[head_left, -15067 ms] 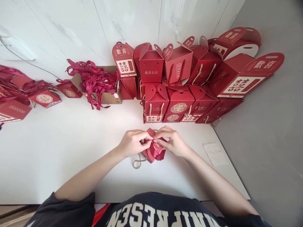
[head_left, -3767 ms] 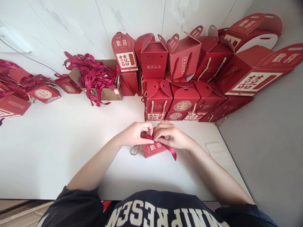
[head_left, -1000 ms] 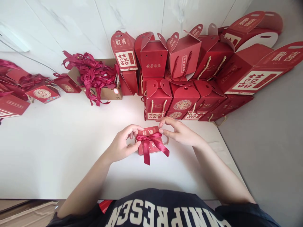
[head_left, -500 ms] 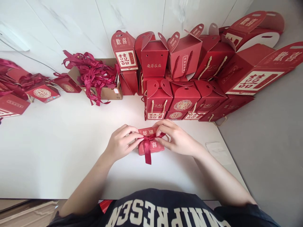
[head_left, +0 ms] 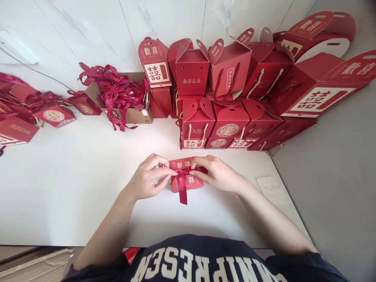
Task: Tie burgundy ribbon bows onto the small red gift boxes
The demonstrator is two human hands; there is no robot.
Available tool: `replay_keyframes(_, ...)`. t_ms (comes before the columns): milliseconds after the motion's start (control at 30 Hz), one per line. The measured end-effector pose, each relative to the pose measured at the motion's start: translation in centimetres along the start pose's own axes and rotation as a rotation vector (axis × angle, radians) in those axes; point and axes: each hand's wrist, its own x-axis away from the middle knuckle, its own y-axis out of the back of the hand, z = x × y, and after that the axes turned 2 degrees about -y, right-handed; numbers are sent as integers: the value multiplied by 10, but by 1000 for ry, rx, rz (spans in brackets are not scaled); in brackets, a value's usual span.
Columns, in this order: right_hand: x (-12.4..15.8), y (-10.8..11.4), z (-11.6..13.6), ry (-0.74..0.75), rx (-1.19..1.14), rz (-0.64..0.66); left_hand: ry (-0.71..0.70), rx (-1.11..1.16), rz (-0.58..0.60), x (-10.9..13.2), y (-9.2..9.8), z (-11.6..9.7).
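Note:
A small red gift box with a white label sits on the white table in front of me. A dark red ribbon bow is tied over it, one tail hanging down toward me. My left hand pinches the bow's left loop. My right hand pinches the right loop. Both hands are closed on the ribbon, one at each side of the box.
Stacked red gift boxes with rope handles stand against the wall behind. A cardboard box full of red ribbons is at the back left. Finished ribboned boxes lie at far left. A paper slip lies at right, near the table's edge.
A second ago the bow's loops lay free with my fingers beside the box. Both hands have since closed on the loops and hold them out sideways.

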Motion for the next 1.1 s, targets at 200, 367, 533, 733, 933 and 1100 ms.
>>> replay_keyframes(200, -2, -2, -1, -18, -56, -2, 7, -85, 120, -10, 1, -1)
replay_keyframes(367, -2, -4, -3, -41, -57, -8, 200, 15, 163, -18, -6, -8)
replay_keyframes(533, -2, -5, -3, -71, -62, -3, 416, 197, 74, -18, -24, -10)
replay_keyframes(733, -2, -8, -3, -240, -191, 78, 468, 123, -7, -18, -33, -9)
replay_keyframes(933, -2, -13, -12, -409, -375, 165, 514, 148, -33, -18, -33, -9)
replay_keyframes(1100, 4, 11, -19, -452, -326, 368, 500, 230, 63, -14, -29, -7)
